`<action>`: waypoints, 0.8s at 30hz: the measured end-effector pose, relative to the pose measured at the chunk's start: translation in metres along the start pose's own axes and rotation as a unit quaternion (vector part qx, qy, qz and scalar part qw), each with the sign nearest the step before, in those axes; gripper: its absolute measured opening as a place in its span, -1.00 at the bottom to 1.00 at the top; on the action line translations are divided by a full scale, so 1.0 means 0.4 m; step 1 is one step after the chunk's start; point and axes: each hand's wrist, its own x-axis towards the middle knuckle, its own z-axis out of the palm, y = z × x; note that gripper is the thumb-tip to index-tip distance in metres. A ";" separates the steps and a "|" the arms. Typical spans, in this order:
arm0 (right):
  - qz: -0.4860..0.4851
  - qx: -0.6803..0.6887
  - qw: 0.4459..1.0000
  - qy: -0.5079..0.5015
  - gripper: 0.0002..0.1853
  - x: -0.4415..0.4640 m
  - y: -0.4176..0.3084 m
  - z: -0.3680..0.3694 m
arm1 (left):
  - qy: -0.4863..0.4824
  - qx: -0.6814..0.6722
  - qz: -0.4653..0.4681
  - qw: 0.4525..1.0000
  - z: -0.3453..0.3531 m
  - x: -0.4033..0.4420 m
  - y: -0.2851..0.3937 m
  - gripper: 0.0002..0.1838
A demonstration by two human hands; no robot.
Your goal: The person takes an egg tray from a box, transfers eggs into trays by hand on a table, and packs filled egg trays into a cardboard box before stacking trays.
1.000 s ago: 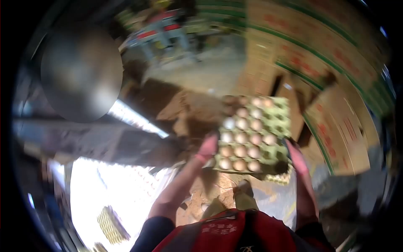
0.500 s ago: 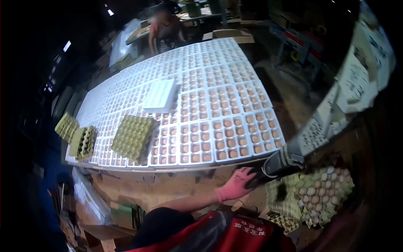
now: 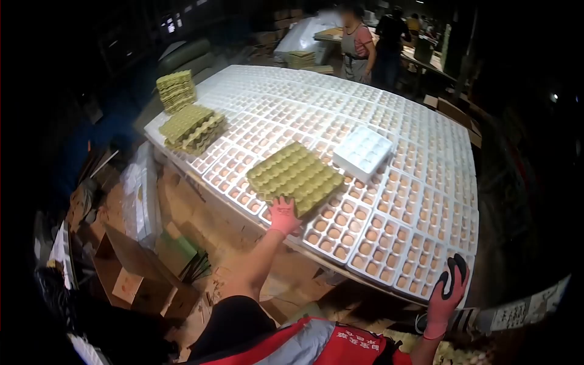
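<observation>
My left hand (image 3: 283,216), in a pink glove, has its fingers hooked on the near edge of a green-yellow pulp egg tray (image 3: 296,176). This tray lies tilted over white foam trays of eggs (image 3: 336,229); whatever is under it is hidden. My right hand (image 3: 449,293), in a pink glove with black on the fingers, is at the table's near right corner. Its thumb and fingers are apart, with no egg seen between them, beside a foam tray (image 3: 420,272) filled with brown eggs.
A white foam piece (image 3: 363,152) rests on the filled trays. Pulp tray stacks (image 3: 191,129) stand at the table's left edge. On the floor at left are an open cardboard box (image 3: 137,271) and plastic-wrapped white foam (image 3: 142,196). A person (image 3: 358,45) stands beyond the table.
My view has turned left. My left hand has gone from beside the post at right to the pulp egg tray. My right hand has come into view at the table corner.
</observation>
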 end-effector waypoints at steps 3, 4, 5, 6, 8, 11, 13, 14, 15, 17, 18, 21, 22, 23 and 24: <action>-0.036 0.027 0.993 -0.111 -0.51 0.053 -0.030 0.143 | -0.030 -0.062 -0.012 0.998 -0.144 -0.088 0.050 -0.09; 0.020 0.084 0.987 -0.138 -0.57 0.051 -0.009 0.204 | -0.032 -0.081 -0.003 0.996 -0.164 -0.128 0.065 -0.09; 0.076 0.141 0.972 -0.171 -0.61 0.036 0.027 0.287 | -0.035 -0.099 0.000 0.994 -0.172 -0.175 0.083 -0.10; 0.264 0.330 0.870 -0.254 -0.59 0.009 0.098 0.420 | -0.036 -0.092 -0.013 0.995 -0.161 -0.252 0.103 -0.10; 0.514 0.442 0.659 -0.326 -0.43 -0.041 0.164 0.610 | -0.046 -0.080 0.014 0.996 -0.157 -0.312 0.190 -0.09; 0.496 0.519 0.627 -0.303 -0.52 -0.083 0.100 0.733 | -0.052 -0.100 0.070 0.991 -0.099 -0.353 0.212 -0.11; 0.505 0.535 0.614 -0.285 -0.54 -0.103 0.123 0.793 | -0.074 -0.163 0.114 0.977 -0.085 -0.348 0.172 -0.14; 0.490 0.532 0.619 -0.305 -0.53 -0.108 0.150 0.802 | -0.099 -0.199 0.133 0.966 -0.101 -0.342 0.133 -0.15; 0.475 0.532 0.623 -0.321 -0.51 -0.116 0.164 0.818 | -0.040 -0.229 0.136 0.963 -0.104 -0.347 0.091 -0.17; 0.499 0.570 0.606 -0.243 -0.49 -0.094 0.116 0.820 | 0.078 -0.277 0.159 0.944 -0.116 -0.344 -0.022 -0.19; 0.480 0.606 0.591 -0.231 -0.48 -0.066 0.102 0.828 | 0.074 -0.253 0.121 0.957 -0.155 -0.349 -0.104 -0.25; 0.375 0.571 0.701 -0.205 -0.51 0.014 0.005 0.908 | 0.115 -0.299 -0.028 0.947 -0.223 -0.363 -0.374 -0.42; 0.329 0.530 0.758 -0.192 -0.52 0.043 -0.056 0.957 | 0.142 -0.338 -0.069 0.928 -0.220 -0.364 -0.469 -0.47; 0.281 0.483 0.810 -0.177 -0.54 0.081 -0.126 1.015 | 0.170 -0.377 -0.109 0.904 -0.217 -0.359 -0.562 -0.51; 0.232 0.432 0.857 -0.162 -0.56 0.124 -0.200 1.077 | 0.184 -0.373 -0.125 0.901 -0.222 -0.349 -0.647 -0.52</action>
